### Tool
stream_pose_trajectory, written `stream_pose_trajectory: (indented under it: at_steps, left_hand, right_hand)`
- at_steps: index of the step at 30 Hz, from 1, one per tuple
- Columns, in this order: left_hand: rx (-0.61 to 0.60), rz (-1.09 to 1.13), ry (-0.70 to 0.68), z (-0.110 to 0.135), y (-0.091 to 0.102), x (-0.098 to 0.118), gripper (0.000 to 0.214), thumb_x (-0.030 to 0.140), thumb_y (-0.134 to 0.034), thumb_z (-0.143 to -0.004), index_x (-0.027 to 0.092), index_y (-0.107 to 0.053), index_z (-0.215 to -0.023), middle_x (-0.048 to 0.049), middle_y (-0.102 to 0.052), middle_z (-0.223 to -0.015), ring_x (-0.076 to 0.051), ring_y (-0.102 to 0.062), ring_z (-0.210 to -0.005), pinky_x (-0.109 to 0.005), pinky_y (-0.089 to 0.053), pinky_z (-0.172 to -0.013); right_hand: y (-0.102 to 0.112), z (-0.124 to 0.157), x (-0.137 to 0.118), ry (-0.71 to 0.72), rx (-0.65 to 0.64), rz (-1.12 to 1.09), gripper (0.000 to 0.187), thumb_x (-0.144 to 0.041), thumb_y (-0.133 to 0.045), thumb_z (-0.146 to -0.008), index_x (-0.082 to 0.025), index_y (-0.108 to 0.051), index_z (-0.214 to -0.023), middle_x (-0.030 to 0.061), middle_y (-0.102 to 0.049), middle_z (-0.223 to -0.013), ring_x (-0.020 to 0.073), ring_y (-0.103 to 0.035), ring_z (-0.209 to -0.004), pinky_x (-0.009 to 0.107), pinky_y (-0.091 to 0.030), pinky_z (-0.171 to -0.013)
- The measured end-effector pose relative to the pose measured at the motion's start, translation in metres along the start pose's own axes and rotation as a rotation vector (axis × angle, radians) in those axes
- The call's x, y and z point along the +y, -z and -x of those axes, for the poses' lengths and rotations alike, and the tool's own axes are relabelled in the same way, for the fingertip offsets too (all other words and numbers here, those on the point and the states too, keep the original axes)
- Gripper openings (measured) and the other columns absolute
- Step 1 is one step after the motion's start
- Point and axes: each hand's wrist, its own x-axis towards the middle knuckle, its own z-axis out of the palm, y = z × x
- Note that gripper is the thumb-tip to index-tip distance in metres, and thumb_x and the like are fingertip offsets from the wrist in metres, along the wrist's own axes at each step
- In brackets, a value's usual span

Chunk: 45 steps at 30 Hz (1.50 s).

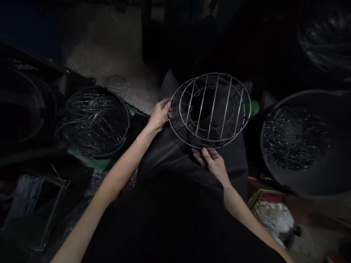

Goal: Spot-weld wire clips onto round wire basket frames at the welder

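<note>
A round metal wire rack (210, 109), with parallel bars inside two rings, hangs tilted above my lap. My left hand (160, 114) is closed on its left rim, fingers wrapped over the outer ring. My right hand (212, 162) reaches up from below and holds the near rim between fingertips and thumb. Dark trousers lie under the rack.
A stack of similar wire racks (94, 120) lies on the floor at left. A big dark tub (301, 142) holding small metal pieces stands at right, another dark basin (326, 36) behind it. A white bag (274, 217) lies at lower right. A single small rack (116, 86) rests on the concrete.
</note>
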Motion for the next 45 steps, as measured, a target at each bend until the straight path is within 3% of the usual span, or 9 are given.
stream_pose_trajectory:
  at_steps: [7,11,16,25,35,41,45]
  left_hand:
    - [0.043,0.128,0.068,0.007,-0.005,-0.022,0.018,0.019,-0.051,-0.088,0.015,-0.056,-0.105,0.0083,-0.042,-0.053,-0.002,-0.039,-0.035,-0.013,-0.024,-0.032]
    - [0.041,0.154,0.005,0.01,-0.008,-0.029,0.02,0.025,-0.059,-0.083,0.015,-0.059,-0.1,0.0093,-0.039,-0.05,-0.002,-0.034,-0.034,-0.013,-0.022,-0.031]
    - [0.05,0.176,-0.027,0.016,-0.013,-0.028,0.032,0.035,-0.069,-0.074,0.016,-0.058,-0.097,0.0095,-0.042,-0.05,-0.002,-0.035,-0.036,-0.013,-0.025,-0.032]
    - [0.102,0.019,-0.122,0.031,-0.019,-0.038,0.037,0.043,-0.068,-0.074,0.016,-0.059,-0.097,0.008,-0.046,-0.059,-0.002,-0.04,-0.039,-0.014,-0.033,-0.035]
    - [0.099,0.24,0.061,0.045,-0.027,-0.024,0.04,0.035,-0.078,-0.061,0.02,-0.06,-0.093,0.0055,-0.055,-0.069,-0.007,-0.057,-0.058,-0.018,-0.051,-0.054]
    - [0.068,0.325,-0.015,0.055,-0.022,-0.016,0.036,0.034,-0.077,-0.065,0.024,-0.059,-0.094,0.0032,-0.064,-0.086,-0.008,-0.059,-0.062,-0.02,-0.052,-0.059]
    - [0.089,0.468,-0.151,0.043,-0.025,0.005,0.031,0.035,-0.079,-0.064,0.024,-0.059,-0.086,0.0041,-0.061,-0.074,-0.01,-0.059,-0.065,-0.023,-0.052,-0.065]
  right_hand:
    - [0.001,0.007,0.006,0.124,0.052,-0.009,0.047,-0.045,-0.078,-0.061,-0.021,-0.057,-0.096,0.0015,-0.068,-0.094,0.0192,-0.07,-0.083,0.034,-0.057,-0.082]
    - [0.002,0.002,0.016,0.034,0.057,-0.162,0.051,-0.043,-0.082,-0.053,-0.021,-0.057,-0.092,-0.0004,-0.068,-0.084,0.0208,-0.07,-0.082,0.037,-0.056,-0.085]
    - [0.0,-0.002,0.02,-0.03,-0.061,-0.239,0.047,-0.039,-0.081,-0.055,-0.019,-0.056,-0.089,0.0015,-0.069,-0.083,0.0217,-0.07,-0.085,0.041,-0.053,-0.09]
    - [0.0,-0.005,0.018,0.046,0.006,-0.275,0.048,-0.029,-0.075,-0.056,-0.023,-0.043,-0.09,-0.0061,-0.066,-0.075,0.0187,-0.07,-0.067,0.038,-0.058,-0.074]
    - [0.013,-0.006,0.015,0.196,0.007,-0.167,0.039,-0.036,-0.068,-0.063,-0.023,-0.041,-0.087,-0.0058,-0.061,-0.066,0.0167,-0.067,-0.055,0.031,-0.058,-0.055]
    - [0.017,-0.001,0.0,0.327,-0.02,0.028,0.034,-0.04,-0.067,-0.067,-0.024,-0.051,-0.092,0.0049,-0.068,-0.085,0.0219,-0.068,-0.08,0.037,-0.058,-0.074]
    - [0.035,-0.026,-0.043,0.466,-0.143,0.286,0.038,-0.045,-0.068,-0.066,-0.022,-0.062,-0.095,0.0091,-0.069,-0.098,0.0265,-0.065,-0.097,0.042,-0.051,-0.09]
